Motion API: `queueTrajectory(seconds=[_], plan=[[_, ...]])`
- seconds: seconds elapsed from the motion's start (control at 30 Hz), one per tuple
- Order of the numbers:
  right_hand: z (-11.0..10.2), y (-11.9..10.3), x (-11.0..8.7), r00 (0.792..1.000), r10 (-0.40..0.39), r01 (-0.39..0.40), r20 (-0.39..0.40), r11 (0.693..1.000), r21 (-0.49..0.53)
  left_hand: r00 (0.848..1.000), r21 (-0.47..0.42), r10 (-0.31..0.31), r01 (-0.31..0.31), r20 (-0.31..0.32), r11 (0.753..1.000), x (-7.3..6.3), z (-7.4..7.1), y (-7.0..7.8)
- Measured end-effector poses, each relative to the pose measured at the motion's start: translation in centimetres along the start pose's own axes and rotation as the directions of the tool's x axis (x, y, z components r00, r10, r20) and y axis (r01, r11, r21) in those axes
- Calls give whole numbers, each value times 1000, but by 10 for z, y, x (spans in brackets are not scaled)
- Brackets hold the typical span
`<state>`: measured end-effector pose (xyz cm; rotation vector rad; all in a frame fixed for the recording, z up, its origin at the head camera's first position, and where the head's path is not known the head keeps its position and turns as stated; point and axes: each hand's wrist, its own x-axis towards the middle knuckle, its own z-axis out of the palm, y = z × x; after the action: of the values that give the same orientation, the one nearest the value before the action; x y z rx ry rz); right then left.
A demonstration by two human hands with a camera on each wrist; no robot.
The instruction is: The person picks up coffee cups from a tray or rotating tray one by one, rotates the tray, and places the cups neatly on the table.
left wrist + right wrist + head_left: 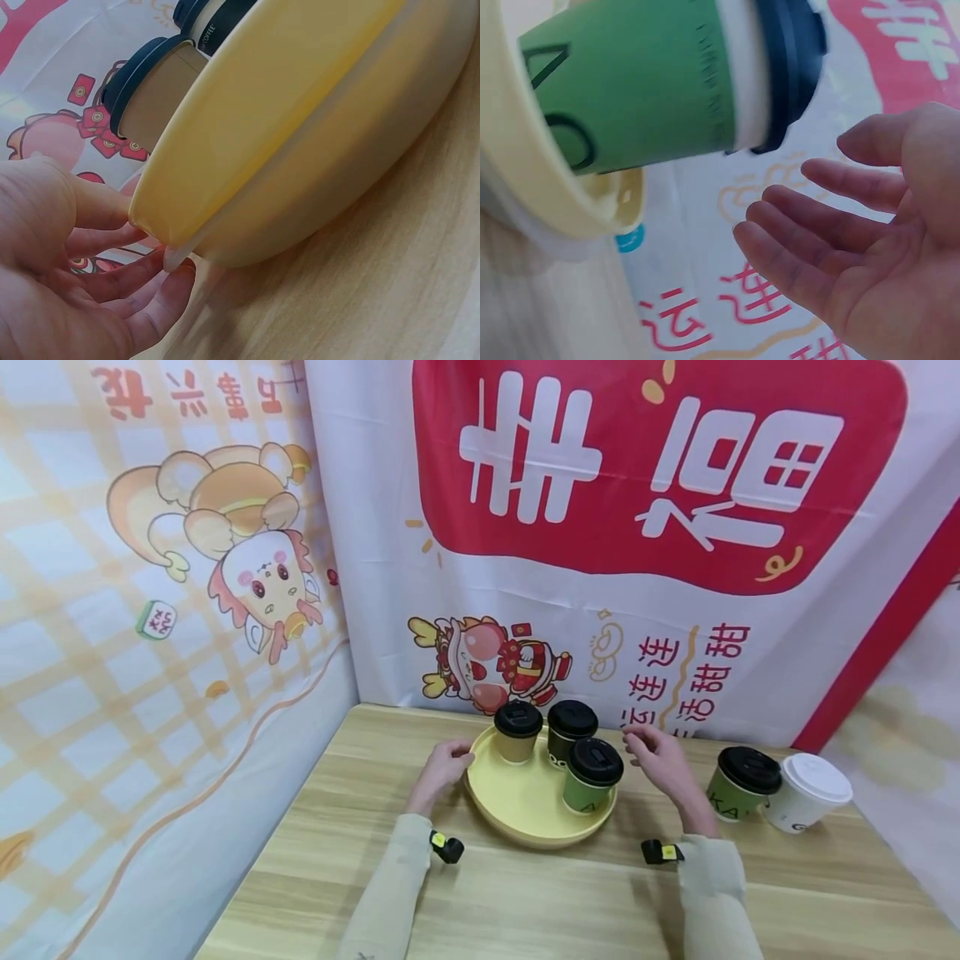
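Observation:
A round yellow tray [510,797] sits on the wooden table with three lidded paper cups in it. They are a tan cup [516,747] at the back left, a dark cup [558,747] behind, and a green cup [585,792] at the right. My left hand [447,764] pinches the tray's left rim; in the left wrist view its thumb and fingers meet at the edge of the tray wall [247,120]. My right hand [885,255] is beside the tray's right side, fingers spread loosely and holding nothing, apart from the green cup's black lid [791,71].
To the right on the table [540,902] stand another green cup [727,797] with a black lid and a white cup [791,806] with a white lid, close together. A printed cloth [375,527] hangs behind the table, and another patterned sheet [247,760] covers the left side.

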<state>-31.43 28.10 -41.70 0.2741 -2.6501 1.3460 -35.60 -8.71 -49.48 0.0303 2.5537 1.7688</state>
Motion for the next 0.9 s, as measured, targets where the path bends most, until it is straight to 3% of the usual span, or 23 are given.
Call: queueTrajectory(seconds=[0.23, 0.47, 0.9], plan=[[-3, -23, -7, 998, -38, 44, 47, 989, -142, 1000, -13, -9, 9, -6, 1000, -1, -1, 0], [5, -37, -11, 988, -100, 116, 120, 983, -141, 1000, -24, -15, 15, 2, 1000, -1, -1, -1], [19, -39, -12, 954, -199, 255, 223, 932, -258, 1000, -25, -2, 2, -1, 1000, 4, 1, -4]])
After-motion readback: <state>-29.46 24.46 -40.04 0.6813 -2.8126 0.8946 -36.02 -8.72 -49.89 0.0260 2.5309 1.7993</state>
